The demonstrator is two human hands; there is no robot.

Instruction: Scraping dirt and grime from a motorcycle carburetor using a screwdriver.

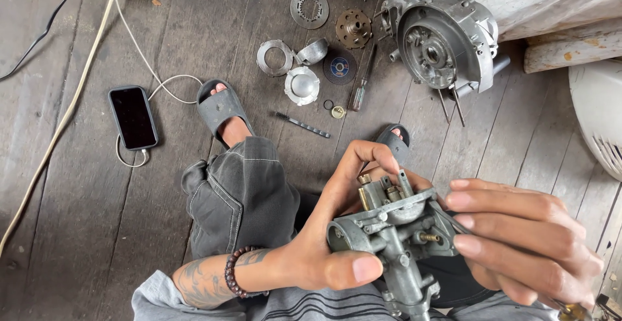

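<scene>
While gripped low in the frame, at about five o'clock from centre, carburetor (395, 230) sits between both hands, long axis running roughly from twelve to six o'clock, brass jets uppermost, round throat facing nine o'clock. Left hand (330, 230) wrapped around the body from the nine o'clock side, thumb pressed across the lower front, index finger curled over the top. Right hand (525, 237) closing in from three o'clock, fingers held together and extended, tips touching the carburetor's right flank near a small brass screw; whether pinching anything cannot be told. Both hands equally close, left bearing the weight. Farther off on the plank floor (84, 198): engine crankcase (444, 36) at one o'clock, screwdriver (361, 81), clutch plates (309, 7) and round metal covers (302, 85) at twelve o'clock, phone (133, 117) on its charging cable at ten o'clock.
</scene>
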